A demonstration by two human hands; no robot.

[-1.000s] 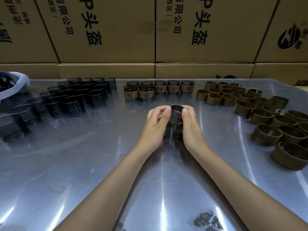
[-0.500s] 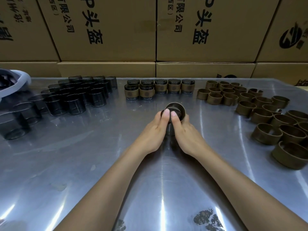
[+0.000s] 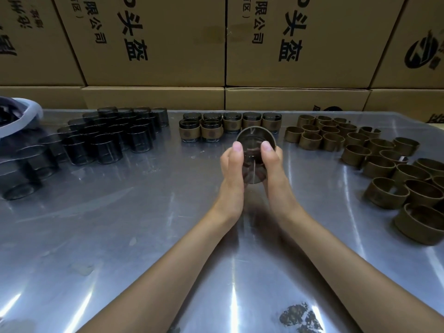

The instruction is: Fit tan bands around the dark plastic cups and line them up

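A dark see-through plastic cup (image 3: 252, 164) is held above the steel table (image 3: 144, 224) at the centre, tilted with its mouth away from me. A tan band (image 3: 255, 131) sits around its far rim. My left hand (image 3: 231, 169) grips the cup's left side and my right hand (image 3: 272, 167) grips its right side, thumbs on top near the band. Several banded cups (image 3: 230, 124) stand in rows at the back centre. Bare dark cups (image 3: 105, 135) crowd the back left. Loose tan bands (image 3: 374, 162) lie spread on the right.
Stacked cardboard boxes (image 3: 153, 44) form a wall behind the table. A white-rimmed bag or bin (image 3: 19, 116) with dark cups sits at the far left. A dark stain (image 3: 300, 318) marks the table near the front edge.
The cup has been tipped from upright to lying tilted between both hands, raised slightly toward the back. My thumbs moved apart on top, and the tan band now shows at the far rim.
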